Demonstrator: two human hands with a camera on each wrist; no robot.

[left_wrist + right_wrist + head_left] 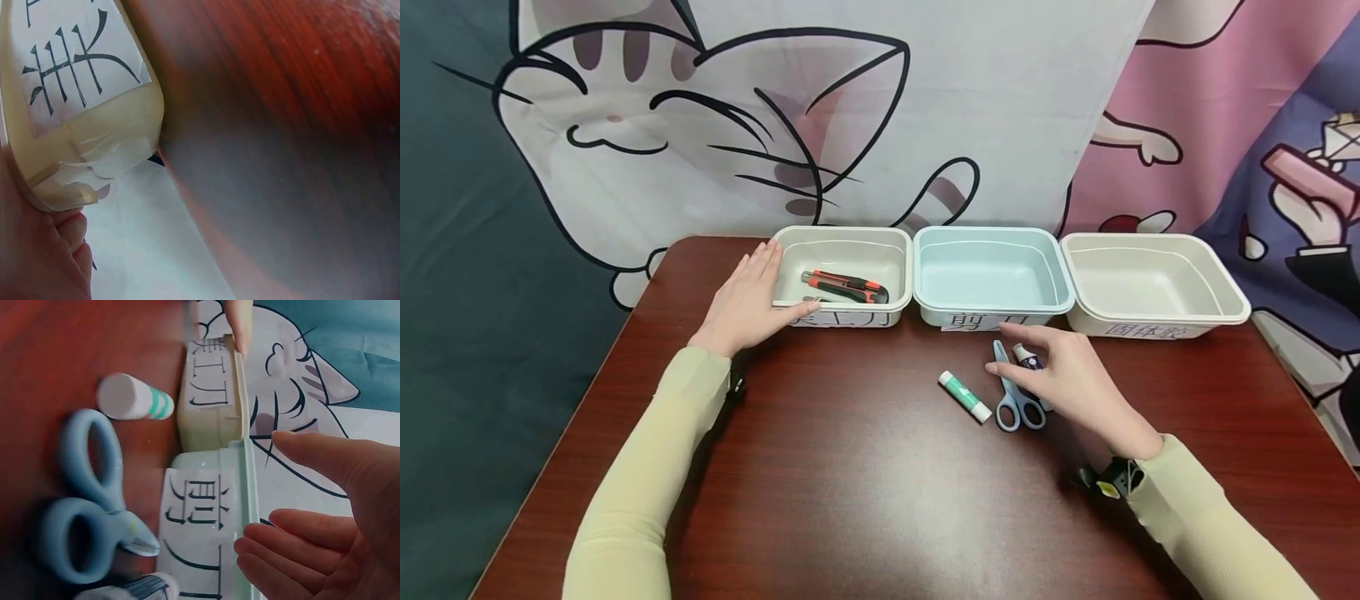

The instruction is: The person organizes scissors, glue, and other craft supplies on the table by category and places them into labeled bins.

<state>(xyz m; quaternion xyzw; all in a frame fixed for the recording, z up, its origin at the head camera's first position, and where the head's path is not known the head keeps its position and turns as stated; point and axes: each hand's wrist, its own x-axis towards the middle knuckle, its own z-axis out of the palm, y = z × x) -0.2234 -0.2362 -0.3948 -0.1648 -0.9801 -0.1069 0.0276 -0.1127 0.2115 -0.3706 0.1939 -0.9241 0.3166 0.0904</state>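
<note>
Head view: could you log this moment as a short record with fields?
Left hand: rests on the rim of the leftmost off-white rectangular plastic bin
Inside that bin: red-and-black utility knives
Right hand: holds nothing, near light-blue plastic-handled scissors
Also on reddish-brown table: green-and-white cylindrical glue stick; white-and-navy tube, partly hidden
Other bins: light-blue plastic bin, middle; second off-white bin, right

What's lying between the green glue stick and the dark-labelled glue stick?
Blue scissors lie between the green glue stick and the dark-labelled glue stick; the head view shows it.
</note>
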